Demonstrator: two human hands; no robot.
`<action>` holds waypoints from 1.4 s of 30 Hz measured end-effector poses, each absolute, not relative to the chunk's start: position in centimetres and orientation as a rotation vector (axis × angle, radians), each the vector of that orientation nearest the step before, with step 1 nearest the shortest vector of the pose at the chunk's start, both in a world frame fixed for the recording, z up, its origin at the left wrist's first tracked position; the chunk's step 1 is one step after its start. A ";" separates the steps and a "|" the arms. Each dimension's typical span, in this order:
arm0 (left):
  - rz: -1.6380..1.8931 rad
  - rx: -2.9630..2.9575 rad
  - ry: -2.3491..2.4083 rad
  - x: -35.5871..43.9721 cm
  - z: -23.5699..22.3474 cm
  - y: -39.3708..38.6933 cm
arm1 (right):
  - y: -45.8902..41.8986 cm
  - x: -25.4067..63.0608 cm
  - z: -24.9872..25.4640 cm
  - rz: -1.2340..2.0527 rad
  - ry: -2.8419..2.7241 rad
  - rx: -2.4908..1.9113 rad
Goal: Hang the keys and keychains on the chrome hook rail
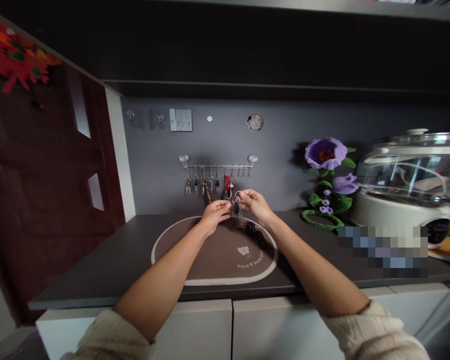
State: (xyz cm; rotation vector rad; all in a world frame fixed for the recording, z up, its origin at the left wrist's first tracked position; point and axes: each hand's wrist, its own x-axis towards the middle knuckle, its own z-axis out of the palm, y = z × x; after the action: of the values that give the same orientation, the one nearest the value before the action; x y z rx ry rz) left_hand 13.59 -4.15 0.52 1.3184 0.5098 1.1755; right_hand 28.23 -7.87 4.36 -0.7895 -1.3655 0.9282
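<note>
Dark worktop (108, 255), one mat (213, 255) lettered "Have A Good", left hand (217, 215), right hand (256, 204), both grips pinched on one key bunch (236, 207)

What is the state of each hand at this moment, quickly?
Left hand: at the keys; whether it grips them cannot be told.
Right hand: closed, holding a key ring.

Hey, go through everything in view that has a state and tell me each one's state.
Key bunch, held up off the mat
Right hand, gripping the key bunch
Left hand, fingertips at the key bunch, grip unclear
Rack, mounted, other keys hanging
Mat, flat
Upper purple flower, open
Cupboard doors, shut
</note>
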 end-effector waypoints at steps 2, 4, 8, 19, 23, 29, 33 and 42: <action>1.203 1.322 0.540 13.6 0.4 -4.0 | -7.7 28.4 4.9 0.913 -1.356 -0.798; 1.232 1.337 0.563 13.6 0.4 -3.9 | -7.4 28.7 5.5 0.886 -1.347 -0.817; 1.286 1.401 0.597 13.7 0.4 -3.9 | -6.5 29.1 6.8 0.764 -1.347 -0.865; 1.373 1.621 0.695 13.9 -0.1 -3.3 | -1.8 30.4 8.9 0.432 -1.159 -0.988; 1.366 1.672 0.719 14.0 -0.3 -3.1 | 0.3 30.5 9.0 0.285 -1.110 -1.066; 1.384 1.659 0.740 13.9 -0.1 -3.2 | 2.1 30.4 8.9 0.115 -1.049 -1.276; 1.397 1.645 0.742 13.9 0.1 -3.3 | 3.0 30.3 8.4 0.070 -1.010 -1.329; 1.405 1.628 0.738 13.9 0.2 -3.4 | 4.5 30.3 7.6 0.049 -1.020 -1.320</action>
State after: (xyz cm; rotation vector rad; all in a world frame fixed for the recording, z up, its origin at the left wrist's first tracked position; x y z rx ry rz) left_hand 13.89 -3.37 0.20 1.6285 0.7375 1.4051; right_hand 30.33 4.45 7.60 -1.3203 -1.0198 0.0490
